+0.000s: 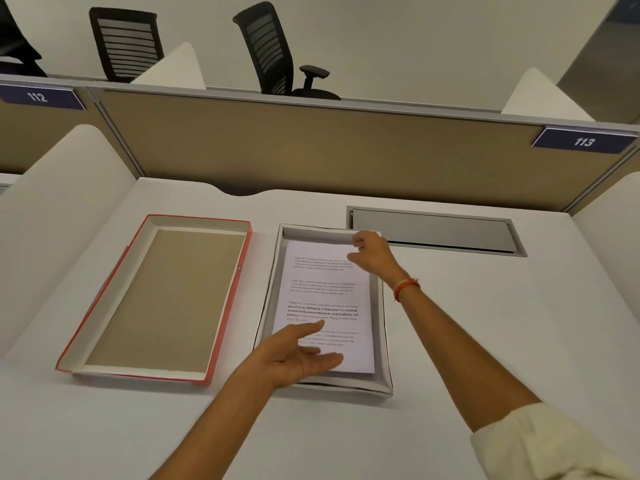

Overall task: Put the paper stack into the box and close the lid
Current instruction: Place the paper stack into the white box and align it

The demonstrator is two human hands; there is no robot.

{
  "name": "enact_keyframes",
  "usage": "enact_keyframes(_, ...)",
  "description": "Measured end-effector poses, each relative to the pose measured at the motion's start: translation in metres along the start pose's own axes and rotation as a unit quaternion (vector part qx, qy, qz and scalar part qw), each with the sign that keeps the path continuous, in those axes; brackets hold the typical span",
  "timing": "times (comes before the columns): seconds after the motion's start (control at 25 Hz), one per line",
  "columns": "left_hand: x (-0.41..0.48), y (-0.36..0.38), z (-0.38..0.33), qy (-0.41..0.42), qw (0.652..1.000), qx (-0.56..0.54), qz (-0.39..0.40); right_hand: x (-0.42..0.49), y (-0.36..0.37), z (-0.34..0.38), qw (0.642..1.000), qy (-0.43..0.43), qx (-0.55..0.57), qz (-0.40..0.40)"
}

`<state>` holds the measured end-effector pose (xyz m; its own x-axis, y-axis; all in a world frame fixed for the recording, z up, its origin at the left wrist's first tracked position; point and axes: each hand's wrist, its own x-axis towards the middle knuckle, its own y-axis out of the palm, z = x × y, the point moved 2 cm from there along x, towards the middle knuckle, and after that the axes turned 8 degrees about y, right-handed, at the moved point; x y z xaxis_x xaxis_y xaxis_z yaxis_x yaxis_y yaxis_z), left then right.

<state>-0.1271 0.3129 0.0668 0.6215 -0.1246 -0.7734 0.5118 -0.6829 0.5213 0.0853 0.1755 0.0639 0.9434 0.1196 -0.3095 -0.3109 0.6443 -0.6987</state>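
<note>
Shallow white cardboard box (pixel 381 341) sitting on the white bench (pixel 485 323), roughly mid-bench, a bit right of centre. Stack of white printed paper sheets (pixel 325 292) already lying flat inside it, text side up, filling most of the box floor. Red-edged cardboard lid (pixel 157 299) just left of the box, flipped open-side up, brown inside showing, not touching the box as far as visible. So lid still off.

Left hands-wise: left hand (pixel 298 355) open, fingers spread and flat, hovering over or resting on the near-left corner of the paper; hard to say whether actually pressing. Right hand (pixel 370 252) up at the far-right corner of the box, fingers curled loosely around the paper's top edge there; looks like a light pinch on the sheets but cannot tell for sure. Red-and-white thread bracelet (pixel 406 289) on the right wrist, cream sleeve (pixel 540 441) pushed up the right forearm.

Grey metal cable flap (pixel 433 230) set into the bench near the far-right edge, just behind the right hand. Tan fabric partition (pixel 311 147) along the far edge, with a navy "113" tag (pixel 584 142) at its right end.
</note>
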Motion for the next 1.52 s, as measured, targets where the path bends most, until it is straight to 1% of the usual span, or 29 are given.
enact_keyframes(0.08, 0.001, 0.0, 0.01, -0.004, 0.998, -0.058, 0.012, 0.011, 0.004, 0.009, 0.999, -0.028, -0.036, 0.013)
enact_keyframes(0.16, 0.002, 0.001, 0.015, 0.004, 0.996, -0.085, 0.01, 0.021, 0.008, 0.014, 0.995, -0.048, -0.079, 0.03)
enact_keyframes(0.32, 0.008, 0.004, 0.021, 0.01, 0.997, -0.074, -0.017, 0.034, 0.016, 0.016, 0.986, -0.064, -0.136, 0.068)
enact_keyframes(0.68, 0.022, 0.01, 0.025, -0.02, 0.995, -0.068, -0.071, 0.06, 0.028, 0.018, 0.968, -0.063, -0.212, 0.12)
enact_keyframes(0.92, 0.028, 0.009, 0.029, -0.041, 0.99, -0.094, -0.094, 0.075, 0.032, 0.017, 0.97, -0.054, -0.175, 0.157)
enact_keyframes(1.2, 0.03, 0.009, 0.028, -0.049, 0.987, -0.114, -0.101, 0.087, 0.033, 0.017, 0.982, -0.029, -0.096, 0.163)
enact_keyframes(1.4, 0.03, 0.009, 0.027, -0.052, 0.986, -0.118, -0.101, 0.082, 0.038, 0.022, 0.976, -0.05, -0.12, 0.177)
enact_keyframes(1.52, 0.032, 0.009, 0.027, -0.055, 0.987, -0.105, -0.107, 0.084, 0.04, 0.022, 0.975, -0.048, -0.123, 0.177)
